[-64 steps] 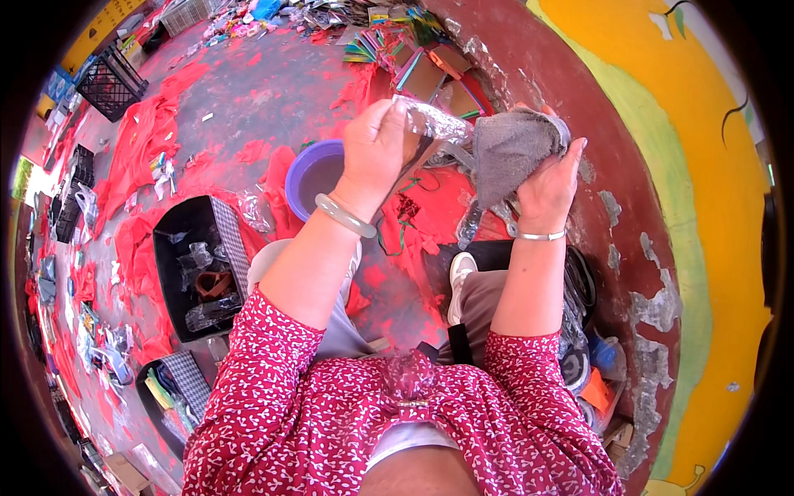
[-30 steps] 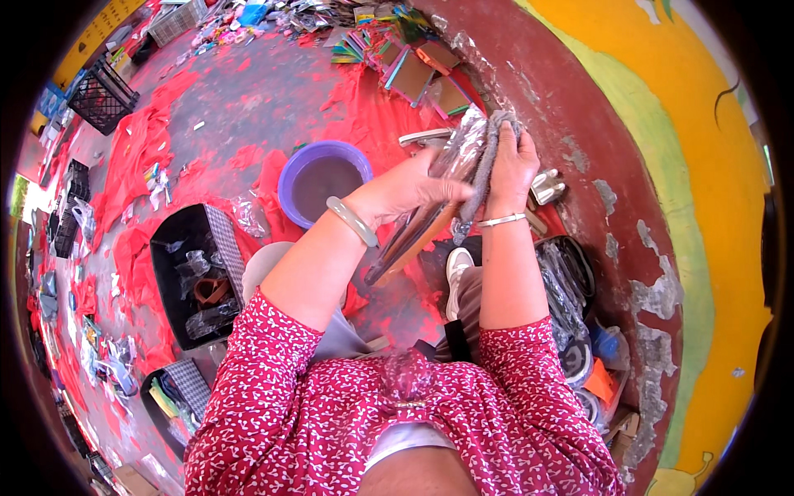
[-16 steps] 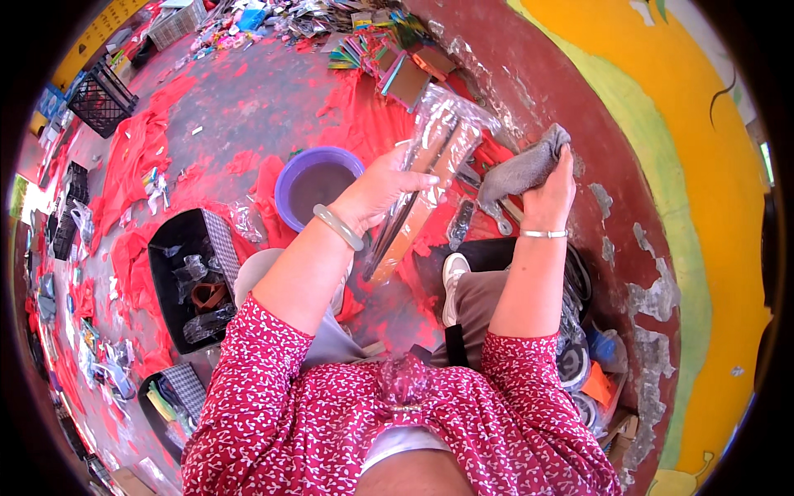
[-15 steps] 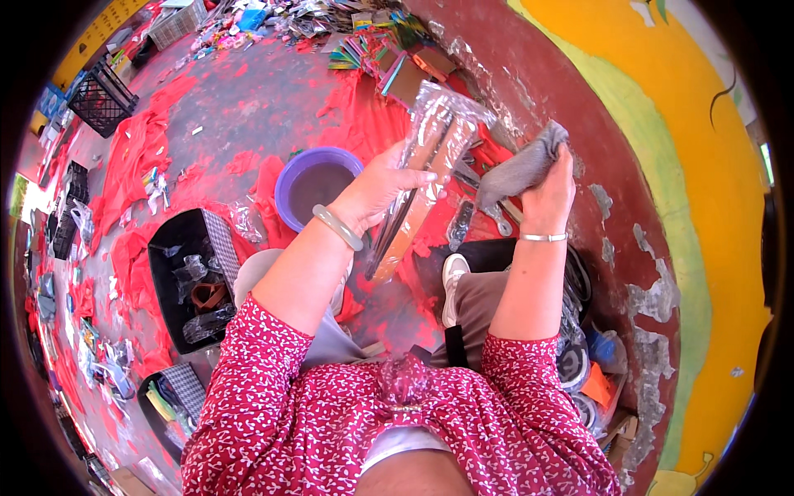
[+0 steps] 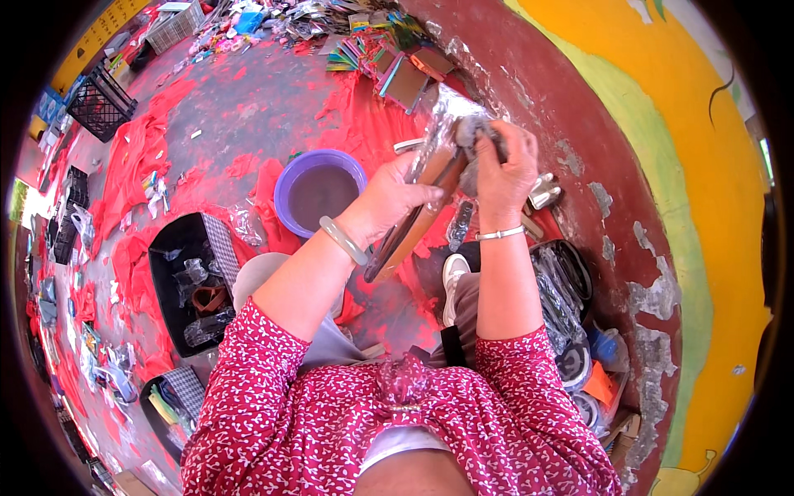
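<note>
My left hand (image 5: 387,198) is closed around a long, flat brown and black piece in clear plastic wrapping (image 5: 405,241), its thumb across the front. The piece is held up at a slant, its far end pointing away from me and to the right. My right hand (image 5: 508,169) pinches a grey cloth (image 5: 471,175) against the upper right part of the wrapping. Part of the cloth is hidden behind the fingers. Beyond my left wrist stands a purple basin (image 5: 283,198) of murky water. A dark item in clear wrapping (image 5: 461,225) lies below the cloth.
To the left stands a black bin with a checkered side (image 5: 222,241), holding wrapped pieces. Another bin (image 5: 155,422) sits nearer. At my right, a black container (image 5: 585,277) holds wrapped items beside the peeling red wall (image 5: 571,116). Red sheeting (image 5: 372,124) covers parts of the floor.
My right hand has moved left with the cloth, from beside the wrapped piece onto its upper part. The wrapped piece has turned and tilted slightly in my left hand.
</note>
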`<action>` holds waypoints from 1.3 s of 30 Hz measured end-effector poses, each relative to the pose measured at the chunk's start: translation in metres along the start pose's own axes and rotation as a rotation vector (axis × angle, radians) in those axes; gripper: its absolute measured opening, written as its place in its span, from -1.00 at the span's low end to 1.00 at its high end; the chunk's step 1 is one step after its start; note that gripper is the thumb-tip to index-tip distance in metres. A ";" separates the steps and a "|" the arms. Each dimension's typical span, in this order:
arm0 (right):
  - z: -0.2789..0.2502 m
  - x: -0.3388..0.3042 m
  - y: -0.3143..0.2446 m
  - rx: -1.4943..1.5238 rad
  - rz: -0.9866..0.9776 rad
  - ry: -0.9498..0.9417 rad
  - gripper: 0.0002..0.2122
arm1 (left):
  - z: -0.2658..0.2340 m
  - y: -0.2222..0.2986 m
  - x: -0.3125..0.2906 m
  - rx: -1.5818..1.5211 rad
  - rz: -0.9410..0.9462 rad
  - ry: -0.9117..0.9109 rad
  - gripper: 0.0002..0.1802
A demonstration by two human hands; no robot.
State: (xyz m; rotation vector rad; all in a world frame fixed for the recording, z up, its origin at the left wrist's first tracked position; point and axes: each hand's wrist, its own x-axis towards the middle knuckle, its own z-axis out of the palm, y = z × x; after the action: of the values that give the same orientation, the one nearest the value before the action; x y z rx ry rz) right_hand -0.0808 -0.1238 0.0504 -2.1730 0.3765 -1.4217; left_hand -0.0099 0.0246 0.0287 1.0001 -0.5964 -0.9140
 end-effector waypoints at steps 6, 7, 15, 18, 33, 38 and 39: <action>0.001 -0.001 -0.009 0.016 0.003 -0.003 -0.80 | -0.007 -0.015 0.007 0.164 0.084 -0.048 -0.51; 0.004 -0.005 -0.013 0.033 -0.060 -0.060 -0.79 | -0.008 -0.015 0.008 0.129 0.096 -0.050 -0.53; 0.013 -0.022 -0.035 0.210 -0.183 -0.293 -0.79 | -0.011 -0.009 0.011 0.154 0.121 0.040 -0.68; 0.006 -0.014 -0.029 0.034 -0.183 -0.092 -0.80 | -0.001 -0.006 0.010 0.086 0.043 -0.074 -0.52; 0.003 -0.015 -0.016 0.328 0.278 -0.567 -0.89 | -0.012 0.003 0.014 0.198 0.331 0.059 -0.46; -0.015 0.008 -0.002 0.437 0.387 -0.245 -0.81 | -0.020 0.017 0.007 0.147 0.146 0.050 -0.34; -0.025 0.013 -0.016 0.125 0.317 -0.236 -0.68 | -0.021 0.018 0.006 0.167 0.120 0.026 -0.34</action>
State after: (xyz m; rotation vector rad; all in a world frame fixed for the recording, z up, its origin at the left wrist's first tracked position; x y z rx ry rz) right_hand -0.0990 -0.1238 0.0772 -2.0427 0.5039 -0.9797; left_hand 0.0161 0.0336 0.0355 1.1122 -0.7119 -0.7535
